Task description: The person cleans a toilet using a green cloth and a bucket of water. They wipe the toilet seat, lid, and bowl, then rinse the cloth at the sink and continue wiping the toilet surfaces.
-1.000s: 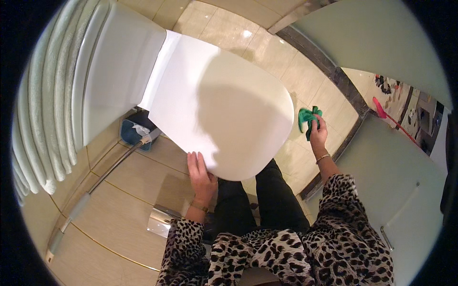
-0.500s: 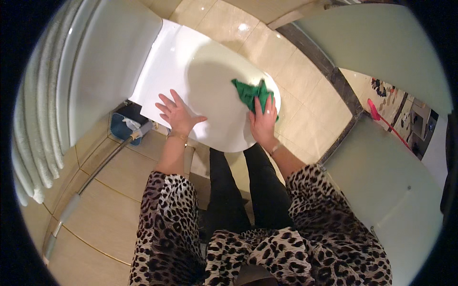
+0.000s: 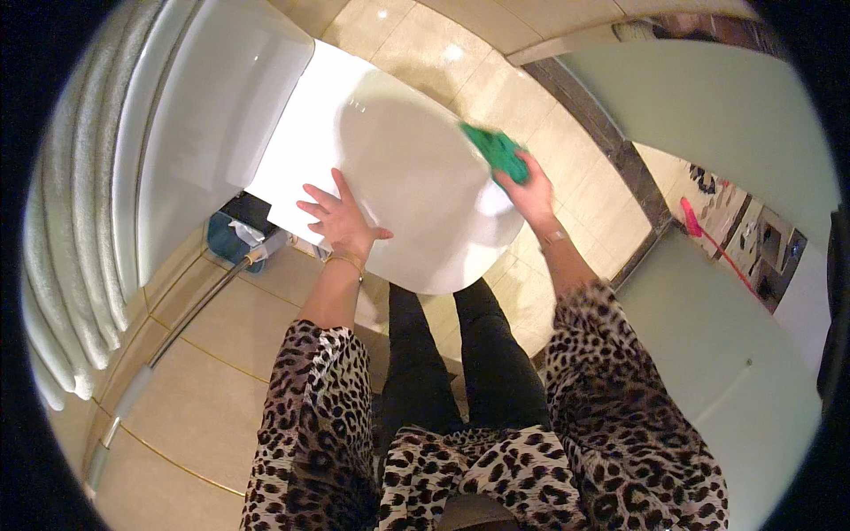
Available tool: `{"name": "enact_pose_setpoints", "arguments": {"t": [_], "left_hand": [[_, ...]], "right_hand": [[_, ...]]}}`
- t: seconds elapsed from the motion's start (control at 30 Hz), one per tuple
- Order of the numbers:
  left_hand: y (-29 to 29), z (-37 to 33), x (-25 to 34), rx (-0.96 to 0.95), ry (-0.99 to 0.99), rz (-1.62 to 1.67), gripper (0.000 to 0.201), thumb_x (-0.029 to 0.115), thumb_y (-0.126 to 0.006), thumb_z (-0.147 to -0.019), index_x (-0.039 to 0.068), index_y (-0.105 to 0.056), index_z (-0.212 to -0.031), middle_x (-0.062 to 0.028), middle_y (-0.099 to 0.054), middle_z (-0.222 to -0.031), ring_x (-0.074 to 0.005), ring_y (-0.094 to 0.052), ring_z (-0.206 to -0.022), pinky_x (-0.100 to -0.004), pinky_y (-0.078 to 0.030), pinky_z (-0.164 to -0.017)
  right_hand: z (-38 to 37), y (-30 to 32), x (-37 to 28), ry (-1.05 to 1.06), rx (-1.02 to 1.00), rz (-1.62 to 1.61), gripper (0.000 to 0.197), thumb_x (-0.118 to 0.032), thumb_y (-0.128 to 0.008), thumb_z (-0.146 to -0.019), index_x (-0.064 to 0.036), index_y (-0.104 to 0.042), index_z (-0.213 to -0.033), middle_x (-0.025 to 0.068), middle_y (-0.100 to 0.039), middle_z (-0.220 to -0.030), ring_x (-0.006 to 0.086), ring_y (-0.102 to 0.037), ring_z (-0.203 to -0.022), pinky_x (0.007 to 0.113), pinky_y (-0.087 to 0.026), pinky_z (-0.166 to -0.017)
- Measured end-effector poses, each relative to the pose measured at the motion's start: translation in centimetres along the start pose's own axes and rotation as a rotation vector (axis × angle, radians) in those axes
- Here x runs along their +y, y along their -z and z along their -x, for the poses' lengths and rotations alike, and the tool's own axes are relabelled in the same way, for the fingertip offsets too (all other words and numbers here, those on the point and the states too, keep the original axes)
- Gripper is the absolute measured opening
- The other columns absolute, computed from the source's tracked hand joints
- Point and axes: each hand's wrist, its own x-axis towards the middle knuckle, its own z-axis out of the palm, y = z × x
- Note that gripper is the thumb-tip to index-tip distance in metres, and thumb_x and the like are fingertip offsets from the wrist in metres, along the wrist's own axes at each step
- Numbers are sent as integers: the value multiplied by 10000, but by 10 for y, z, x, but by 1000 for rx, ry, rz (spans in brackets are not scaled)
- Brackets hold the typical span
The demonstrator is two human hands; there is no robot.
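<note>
In front of me is the white toilet lid, smooth and shiny, its rounded end toward the right. My right hand grips a green cloth at the lid's far right edge; the cloth is a little blurred. With fingers spread, my left hand rests at or just over the near left part of the lid and holds nothing. Whether its palm touches the lid, I cannot tell.
Left of the lid stands the white toilet tank, with a ribbed white towel or cover beside it. A blue bin sits below, near a metal pipe. At right are frosted panels and a pink-headed, red-handled tool.
My right hand has moved right and slightly away with the green cloth, from the lid's top to its far right edge. My left hand has barely shifted.
</note>
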Motion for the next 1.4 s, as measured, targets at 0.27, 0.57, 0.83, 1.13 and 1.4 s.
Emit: {"name": "enact_pose_setpoints", "arguments": {"t": [0.27,0.57,0.83,1.13,1.4], "left_hand": [[-4,1,1,64,-32,-7,1595,443,-966,-367,141,91,-1523,-420,96,-1475,-652,-19,-1343,-711,-355,-955],[4,1,9,54,-66,26,1555,431,-962,-387,133,53,-1526,-421,62,-1478,-646,-36,-1346,-715,-352,-956],[-3,4,-4,23,-35,-7,1569,484,-947,-347,144,22,-1534,-427,58,-1479,-654,-64,-1339,-710,-369,-940],[-4,1,-4,26,-40,20,1560,438,-958,-356,176,26,-1539,-399,85,-1497,-631,-44,-1360,-713,-356,-958],[9,-3,5,-15,-63,-27,1454,485,-919,-445,189,-13,-1544,-381,11,-1516,-630,-40,-1362,-719,-320,-988]], "right_hand": [[-33,-21,-8,170,5,165,608,-507,-790,-700,-32,-665,-1057,194,-667,-993,368,-626,-936,424,-510,-837],[-135,-143,-214,697,131,178,604,-539,-648,-807,-109,-602,-1228,262,-617,-1145,423,-573,-1089,487,-460,-928],[-88,-61,-127,158,-207,165,505,-315,-526,-923,-124,-420,-1379,245,-648,-1097,403,-634,-996,428,-498,-877],[-133,-203,-273,907,-46,745,231,-216,-540,-807,-65,-658,-936,160,-693,-895,334,-671,-855,565,-484,-779],[-219,-168,-260,803,-334,1075,233,-258,-539,-845,-170,-744,-911,113,-706,-921,303,-677,-947,504,-534,-722]]}}
